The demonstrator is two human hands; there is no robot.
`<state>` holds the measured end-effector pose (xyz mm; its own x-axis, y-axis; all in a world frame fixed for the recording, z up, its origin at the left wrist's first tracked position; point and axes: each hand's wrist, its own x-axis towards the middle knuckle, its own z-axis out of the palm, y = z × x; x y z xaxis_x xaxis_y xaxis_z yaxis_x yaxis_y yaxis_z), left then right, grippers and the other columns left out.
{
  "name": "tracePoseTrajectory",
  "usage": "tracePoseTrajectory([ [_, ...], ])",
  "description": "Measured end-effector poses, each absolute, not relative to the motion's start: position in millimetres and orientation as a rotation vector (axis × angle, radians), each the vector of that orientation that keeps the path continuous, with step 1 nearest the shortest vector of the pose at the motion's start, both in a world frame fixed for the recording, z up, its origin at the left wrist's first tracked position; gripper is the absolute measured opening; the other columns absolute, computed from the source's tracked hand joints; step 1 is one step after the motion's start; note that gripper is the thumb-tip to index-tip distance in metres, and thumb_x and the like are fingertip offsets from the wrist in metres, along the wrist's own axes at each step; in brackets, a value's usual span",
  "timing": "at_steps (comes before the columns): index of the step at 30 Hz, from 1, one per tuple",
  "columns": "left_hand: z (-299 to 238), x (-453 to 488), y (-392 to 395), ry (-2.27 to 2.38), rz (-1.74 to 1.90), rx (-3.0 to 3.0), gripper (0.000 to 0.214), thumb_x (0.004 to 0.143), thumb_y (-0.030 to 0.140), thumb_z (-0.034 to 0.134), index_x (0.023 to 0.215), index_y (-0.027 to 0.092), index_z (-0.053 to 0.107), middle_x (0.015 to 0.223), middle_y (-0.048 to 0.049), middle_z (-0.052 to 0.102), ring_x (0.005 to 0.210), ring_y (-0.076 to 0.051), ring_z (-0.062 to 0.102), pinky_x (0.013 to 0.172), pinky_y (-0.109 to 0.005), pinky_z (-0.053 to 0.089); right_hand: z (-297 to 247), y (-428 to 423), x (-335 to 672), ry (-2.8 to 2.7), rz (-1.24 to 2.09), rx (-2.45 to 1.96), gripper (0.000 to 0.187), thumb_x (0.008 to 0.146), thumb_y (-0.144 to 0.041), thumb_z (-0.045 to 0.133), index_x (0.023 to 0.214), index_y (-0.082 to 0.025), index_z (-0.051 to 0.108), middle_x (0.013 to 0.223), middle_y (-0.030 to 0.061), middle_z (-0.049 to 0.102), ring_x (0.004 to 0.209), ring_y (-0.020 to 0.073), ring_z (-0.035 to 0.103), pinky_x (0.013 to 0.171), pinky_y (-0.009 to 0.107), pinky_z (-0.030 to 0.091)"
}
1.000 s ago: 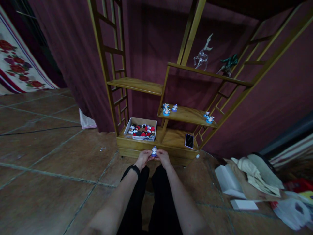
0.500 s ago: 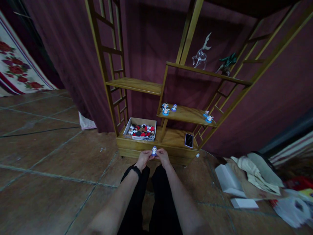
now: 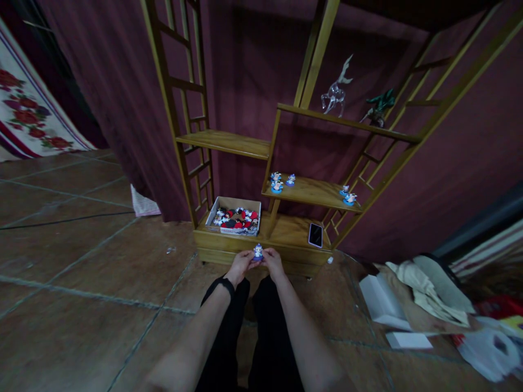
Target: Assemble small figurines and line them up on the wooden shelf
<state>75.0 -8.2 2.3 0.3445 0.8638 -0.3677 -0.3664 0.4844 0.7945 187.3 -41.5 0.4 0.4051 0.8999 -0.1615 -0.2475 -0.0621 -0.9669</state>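
Observation:
A small white-and-purple figurine on a purple base is held upright in front of the wooden shelf. My left hand grips its left side, fingers closed round the base. From the right, my right hand pinches the same figurine. Just behind it, a cardboard box full of red, white and black figurines stands on the bottom shelf. On the middle shelf, several blue and purple figurines stand at the left end. Two more figurines are at the right end.
A phone lies on the bottom shelf at the right. Higher up stand a clear deer ornament and a dark green ornament. White boxes and a plastic bag sit on the tiled floor at the right.
Almost nothing differs. Both hands stay on the figurine in front of the shelf, and the figurines on the shelf and in the box have not moved.

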Motion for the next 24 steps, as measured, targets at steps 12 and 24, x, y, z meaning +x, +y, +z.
tracePoseTrajectory([
  [12, 4, 73, -9, 0.914, 0.921, 0.723, 0.009, 0.070, 0.015, 0.067, 0.067, 0.012, 0.059, 0.059, -0.0033, 0.062, 0.049, -0.008, 0.057, 0.054, -0.018, 0.048, -6, -38, 189, -0.677, 1.084, -1.304, 0.025, 0.059, -0.042, 0.062, 0.069, -0.019, 0.057, 0.066, -0.0029, 0.060, 0.056, 0.0106, 0.056, 0.055, 0.024, 0.050],
  [24, 1, 69, -5, 0.839, 0.824, 0.819, 0.021, 0.059, 0.012, 0.075, 0.078, 0.011, 0.066, 0.070, -0.0074, 0.068, 0.058, -0.011, 0.062, 0.059, -0.020, 0.049, -8, -38, 188, -0.764, 0.953, -1.417, 0.015, 0.066, -0.038, 0.055, 0.066, -0.023, 0.058, 0.063, -0.0033, 0.062, 0.059, 0.0144, 0.058, 0.056, 0.025, 0.048],
])
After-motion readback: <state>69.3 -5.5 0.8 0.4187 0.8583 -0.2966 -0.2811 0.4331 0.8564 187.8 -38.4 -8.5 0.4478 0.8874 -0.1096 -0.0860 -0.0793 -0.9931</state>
